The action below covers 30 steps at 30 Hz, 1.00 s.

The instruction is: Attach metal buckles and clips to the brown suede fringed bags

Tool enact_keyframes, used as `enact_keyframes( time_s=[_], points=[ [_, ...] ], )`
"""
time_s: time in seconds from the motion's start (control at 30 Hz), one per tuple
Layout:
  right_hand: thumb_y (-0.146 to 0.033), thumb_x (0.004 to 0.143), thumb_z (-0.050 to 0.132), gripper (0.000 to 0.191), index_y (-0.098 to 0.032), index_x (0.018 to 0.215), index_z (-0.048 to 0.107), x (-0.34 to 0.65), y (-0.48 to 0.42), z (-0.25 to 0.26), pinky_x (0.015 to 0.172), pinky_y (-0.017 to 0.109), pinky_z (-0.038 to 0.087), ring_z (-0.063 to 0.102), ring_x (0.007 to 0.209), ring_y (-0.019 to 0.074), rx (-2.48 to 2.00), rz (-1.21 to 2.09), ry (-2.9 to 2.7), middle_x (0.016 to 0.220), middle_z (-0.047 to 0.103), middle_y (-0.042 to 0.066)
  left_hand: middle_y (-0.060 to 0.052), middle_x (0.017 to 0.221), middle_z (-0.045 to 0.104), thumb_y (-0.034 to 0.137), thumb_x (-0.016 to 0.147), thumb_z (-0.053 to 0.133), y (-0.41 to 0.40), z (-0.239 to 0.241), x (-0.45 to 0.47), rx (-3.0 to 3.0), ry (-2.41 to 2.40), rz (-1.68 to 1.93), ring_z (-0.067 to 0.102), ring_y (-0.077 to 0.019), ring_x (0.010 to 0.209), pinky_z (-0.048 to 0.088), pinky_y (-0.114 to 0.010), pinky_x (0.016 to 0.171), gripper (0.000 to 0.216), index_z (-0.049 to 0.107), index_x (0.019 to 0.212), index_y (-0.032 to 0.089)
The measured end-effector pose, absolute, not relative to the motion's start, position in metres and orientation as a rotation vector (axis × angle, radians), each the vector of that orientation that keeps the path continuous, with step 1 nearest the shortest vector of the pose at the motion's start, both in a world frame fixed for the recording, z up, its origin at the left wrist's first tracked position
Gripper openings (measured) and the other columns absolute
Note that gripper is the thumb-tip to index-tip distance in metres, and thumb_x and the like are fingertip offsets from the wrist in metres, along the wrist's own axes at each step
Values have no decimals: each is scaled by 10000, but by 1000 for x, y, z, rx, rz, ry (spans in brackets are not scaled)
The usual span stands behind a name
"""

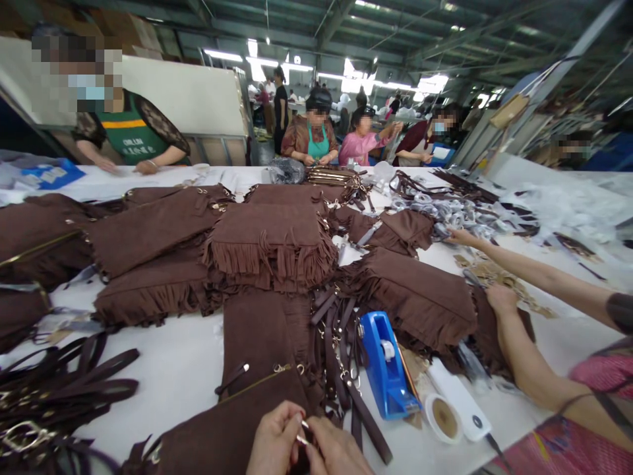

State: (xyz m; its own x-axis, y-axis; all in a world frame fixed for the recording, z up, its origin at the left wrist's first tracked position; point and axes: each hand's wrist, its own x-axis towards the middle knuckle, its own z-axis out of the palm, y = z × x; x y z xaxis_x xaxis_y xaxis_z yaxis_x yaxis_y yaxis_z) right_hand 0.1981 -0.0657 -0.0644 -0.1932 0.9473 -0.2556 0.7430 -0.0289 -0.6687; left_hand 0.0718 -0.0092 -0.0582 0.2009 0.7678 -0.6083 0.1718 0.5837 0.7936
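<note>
My left hand (274,442) and my right hand (336,452) meet at the bottom edge, fingertips pinched together on a small silver metal fitting (303,438). Both hands rest on a brown suede fringed bag (232,422) with a gold zipper, lying right in front of me. Dark brown straps (346,363) with metal clasps lie just to the right of my hands. A blue tape dispenser (386,366) stands beyond them.
Several brown fringed bags (271,244) cover the white table (182,363). More straps (59,389) pile at the left. A co-worker's arms (519,310) reach in from the right. A white tool (457,399) lies near the dispenser. Other people work at the far side.
</note>
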Motion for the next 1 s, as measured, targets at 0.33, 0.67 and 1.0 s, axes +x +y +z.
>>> enact_keyframes(
  time_s=[0.33,0.67,1.0],
  points=[
    [-123,782,410,172,-193,894,521,198,-58,-70,559,236,363,636,646,168,-1879,642,-1877,749,652,26,-22,619,602,381,757,440,6,-48,72,1429,1377,533,554,-164,561,432,-279,558,244,599,713,200],
    [-137,804,348,195,-163,806,540,206,-10,-53,513,254,334,644,621,191,-2167,489,-1758,687,652,55,-34,823,622,233,781,484,50,-56,68,2194,1451,422,536,-231,876,389,-377,764,128,606,818,216],
    [-100,799,390,127,-165,781,497,193,7,-69,515,248,396,648,619,203,-2173,402,-1859,724,645,86,-9,704,568,266,794,459,46,-61,72,2142,1417,425,509,-178,738,400,-307,686,169,560,667,218]
  ],
)
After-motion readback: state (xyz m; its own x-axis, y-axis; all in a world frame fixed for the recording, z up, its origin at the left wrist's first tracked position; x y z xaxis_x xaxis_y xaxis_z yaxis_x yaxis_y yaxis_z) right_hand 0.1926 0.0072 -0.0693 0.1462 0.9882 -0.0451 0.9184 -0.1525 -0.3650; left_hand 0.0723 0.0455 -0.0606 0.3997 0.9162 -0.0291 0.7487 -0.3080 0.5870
